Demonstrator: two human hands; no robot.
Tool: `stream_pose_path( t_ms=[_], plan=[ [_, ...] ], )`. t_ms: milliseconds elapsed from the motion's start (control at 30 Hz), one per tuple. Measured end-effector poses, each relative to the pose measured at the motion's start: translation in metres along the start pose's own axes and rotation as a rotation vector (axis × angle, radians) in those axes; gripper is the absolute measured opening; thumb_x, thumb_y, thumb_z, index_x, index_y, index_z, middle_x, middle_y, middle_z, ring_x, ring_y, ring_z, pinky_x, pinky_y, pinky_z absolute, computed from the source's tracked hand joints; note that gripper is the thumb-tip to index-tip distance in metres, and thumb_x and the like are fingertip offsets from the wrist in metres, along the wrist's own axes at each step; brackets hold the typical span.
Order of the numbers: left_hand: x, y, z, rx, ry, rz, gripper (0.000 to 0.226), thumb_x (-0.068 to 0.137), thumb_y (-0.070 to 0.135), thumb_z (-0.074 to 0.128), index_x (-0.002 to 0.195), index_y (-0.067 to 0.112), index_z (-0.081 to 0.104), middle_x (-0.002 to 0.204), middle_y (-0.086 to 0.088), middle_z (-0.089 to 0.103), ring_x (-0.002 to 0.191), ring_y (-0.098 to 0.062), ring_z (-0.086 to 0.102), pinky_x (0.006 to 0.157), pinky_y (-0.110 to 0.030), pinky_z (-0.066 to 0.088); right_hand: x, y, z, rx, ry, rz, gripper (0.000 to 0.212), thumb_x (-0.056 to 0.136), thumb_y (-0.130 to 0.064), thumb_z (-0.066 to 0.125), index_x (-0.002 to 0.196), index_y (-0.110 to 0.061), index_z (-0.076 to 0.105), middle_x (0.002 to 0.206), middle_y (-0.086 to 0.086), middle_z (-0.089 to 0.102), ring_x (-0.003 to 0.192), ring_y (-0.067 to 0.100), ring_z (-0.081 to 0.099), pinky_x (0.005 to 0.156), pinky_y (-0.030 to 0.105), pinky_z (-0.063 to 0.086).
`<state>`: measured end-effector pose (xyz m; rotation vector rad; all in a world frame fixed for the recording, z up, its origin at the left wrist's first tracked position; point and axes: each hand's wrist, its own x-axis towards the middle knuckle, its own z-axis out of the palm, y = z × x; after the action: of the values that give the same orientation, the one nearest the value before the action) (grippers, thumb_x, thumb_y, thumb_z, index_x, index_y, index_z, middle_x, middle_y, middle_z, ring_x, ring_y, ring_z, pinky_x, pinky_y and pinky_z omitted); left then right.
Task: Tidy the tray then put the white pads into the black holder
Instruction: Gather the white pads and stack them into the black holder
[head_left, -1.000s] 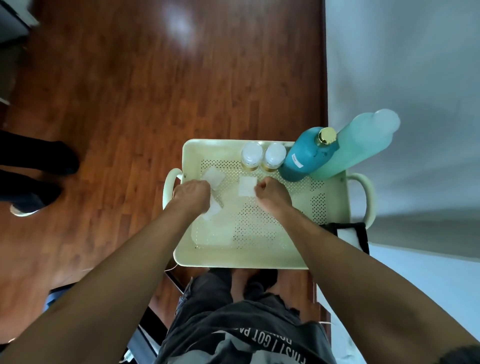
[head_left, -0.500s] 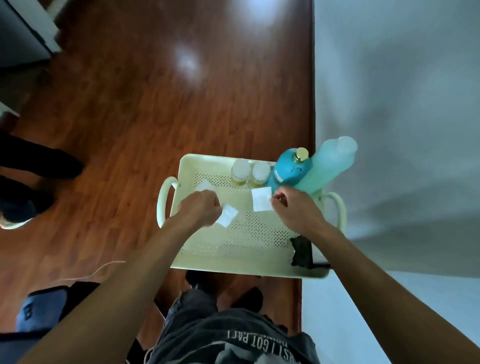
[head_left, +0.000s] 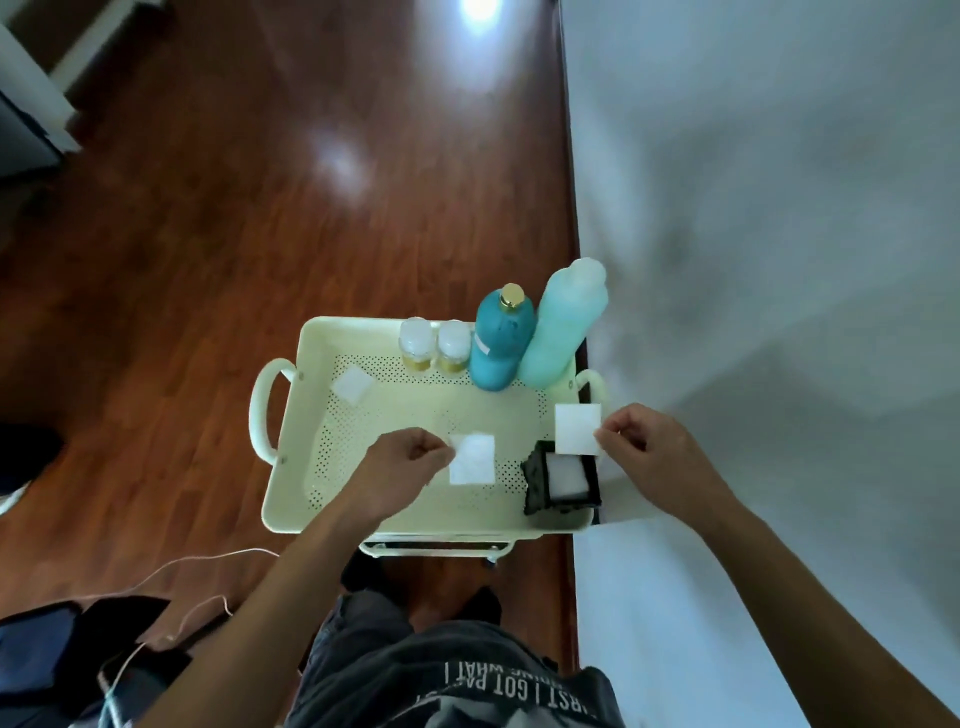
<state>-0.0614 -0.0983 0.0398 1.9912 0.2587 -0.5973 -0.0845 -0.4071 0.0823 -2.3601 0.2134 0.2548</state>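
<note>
A pale yellow perforated tray (head_left: 322, 467) stands in front of me. At its near right corner sits the black holder (head_left: 537, 480), with white pads inside it. My right hand (head_left: 649, 457) pinches a white pad (head_left: 577, 428) by its edge, just above the holder's far side. My left hand (head_left: 405, 467) holds a second white pad (head_left: 471, 460) over the tray's middle, left of the holder. A third white pad (head_left: 353, 385) lies loose on the tray floor at the far left.
Along the tray's far edge stand two small white-capped jars (head_left: 435, 345), a teal bottle with a gold cap (head_left: 501, 340) and a tall light-green bottle (head_left: 563, 325). A grey wall (head_left: 779, 208) runs along the right. A cable (head_left: 197, 566) lies on the wooden floor.
Both hands lifted a pad each off the tray floor and carried it right toward the near corner. The right hand's pad now hangs above the holder. The camera view tilted back.
</note>
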Motion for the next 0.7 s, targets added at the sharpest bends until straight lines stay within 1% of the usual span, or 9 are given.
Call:
stream_pose_path(
  t_ms=[100,200,267,367,400,467,500,600,700],
  plan=[
    [-0.010,-0.005,0.008,-0.074,-0.023,-0.051,0.014,0.089,0.031,0.071,0.083,0.019,0.072,0.054,0.011,0.061,0.044,0.001,0.049,0.052,-0.021,0.042,-0.006,0.015,-0.002,0.024,-0.073,0.066,0.014,0.092,-0.030,0.067,0.080,-0.026,0.064,0.060,-0.020,0.061,0.054,-0.003,0.054,0.055,0.018,0.039],
    [-0.015,-0.007,0.014,-0.118,-0.048,-0.085,0.014,0.090,0.031,0.070,0.084,0.017,0.071,0.053,0.010,0.057,0.042,-0.002,0.045,0.045,-0.016,0.037,-0.009,0.023,0.004,0.055,-0.166,0.122,0.014,0.093,-0.030,0.067,0.080,-0.024,0.066,0.056,-0.019,0.060,0.048,-0.005,0.051,0.043,0.010,0.038],
    [-0.016,-0.007,0.017,-0.136,-0.059,-0.094,0.014,0.090,0.030,0.070,0.085,0.016,0.072,0.054,0.009,0.056,0.042,-0.003,0.043,0.043,-0.016,0.036,-0.008,0.026,0.010,0.081,-0.198,0.158,0.016,0.093,-0.031,0.067,0.080,-0.024,0.067,0.056,-0.012,0.060,0.045,-0.002,0.050,0.041,0.011,0.039],
    [-0.016,-0.005,0.022,-0.161,-0.084,-0.091,0.015,0.090,0.028,0.070,0.085,0.014,0.071,0.055,0.007,0.055,0.043,-0.004,0.042,0.043,-0.016,0.035,-0.006,0.028,0.018,0.050,-0.237,0.191,0.015,0.093,-0.035,0.066,0.080,-0.026,0.067,0.068,-0.004,0.067,0.054,0.004,0.054,0.047,0.020,0.047],
    [-0.016,-0.005,0.023,-0.171,-0.087,-0.088,0.015,0.090,0.028,0.070,0.085,0.014,0.071,0.055,0.006,0.055,0.043,-0.005,0.042,0.043,-0.016,0.034,-0.005,0.028,0.021,0.022,-0.238,0.194,0.014,0.092,-0.036,0.066,0.081,-0.027,0.066,0.071,-0.003,0.068,0.055,0.006,0.055,0.047,0.021,0.046],
    [-0.015,-0.003,0.023,-0.185,-0.086,-0.085,0.014,0.090,0.027,0.070,0.085,0.014,0.071,0.055,0.006,0.056,0.043,-0.005,0.042,0.043,-0.015,0.035,-0.006,0.026,0.025,-0.064,-0.231,0.183,0.014,0.091,-0.039,0.065,0.080,-0.030,0.063,0.072,-0.004,0.067,0.055,0.005,0.056,0.045,0.019,0.043],
    [-0.015,-0.003,0.023,-0.188,-0.085,-0.083,0.014,0.090,0.027,0.070,0.086,0.014,0.071,0.055,0.006,0.056,0.043,-0.005,0.043,0.043,-0.015,0.035,-0.006,0.025,0.027,-0.120,-0.225,0.165,0.014,0.091,-0.040,0.064,0.081,-0.031,0.061,0.072,-0.005,0.066,0.057,0.006,0.057,0.047,0.021,0.043],
    [-0.013,-0.001,0.023,-0.195,-0.082,-0.075,0.014,0.090,0.026,0.070,0.087,0.013,0.071,0.054,0.007,0.056,0.042,-0.004,0.043,0.042,-0.013,0.035,-0.010,0.021,0.029,-0.299,-0.169,0.064,0.016,0.092,-0.042,0.063,0.082,-0.032,0.054,0.070,-0.008,0.062,0.064,0.009,0.057,0.057,0.030,0.049],
    [-0.013,-0.001,0.022,-0.197,-0.079,-0.076,0.014,0.091,0.026,0.070,0.087,0.013,0.070,0.053,0.007,0.055,0.042,-0.004,0.043,0.042,-0.013,0.035,-0.013,0.017,0.029,-0.406,-0.107,-0.029,0.021,0.093,-0.042,0.063,0.091,-0.032,0.046,0.072,-0.009,0.061,0.064,0.012,0.056,0.057,0.029,0.047]
  ],
)
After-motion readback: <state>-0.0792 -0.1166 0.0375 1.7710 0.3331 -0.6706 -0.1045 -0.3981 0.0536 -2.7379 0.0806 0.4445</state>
